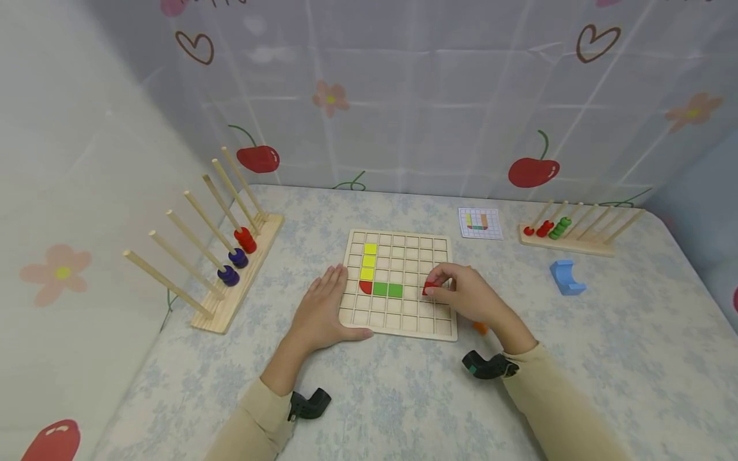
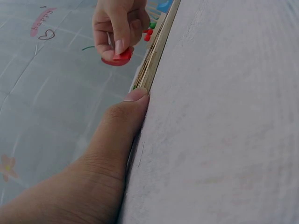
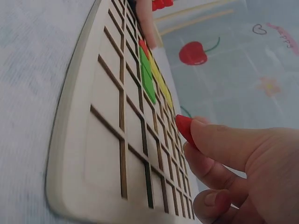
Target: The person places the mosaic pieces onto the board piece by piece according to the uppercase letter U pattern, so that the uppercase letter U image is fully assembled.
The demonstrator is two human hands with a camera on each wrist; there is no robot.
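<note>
A wooden grid board [image 1: 429, 330] lies in the middle of the table in the head view. Set in its squares are a column of yellow square tiles [image 1: 369, 261], a red rounded corner tile [image 1: 366, 287] and two green tiles [image 1: 387, 290] in a row. My left hand [image 1: 323, 310] rests at the board's left edge, fingers straight, with the thumb along the near edge. Between thumb and fingertips my right hand [image 1: 469, 294] pinches a small red tile [image 3: 185, 128], held over the right part of the grid. That hand partly hides the tile and the board's right edge.
A wooden peg stand [image 1: 233, 301] with purple and red rings is at left. Another peg stand [image 1: 588, 248], with red and green beads, stands far right. A pattern card [image 1: 480, 223] lies behind the board, a blue curved block [image 1: 567, 279] at right. Orange pieces [image 1: 480, 328] peek out beside my right hand.
</note>
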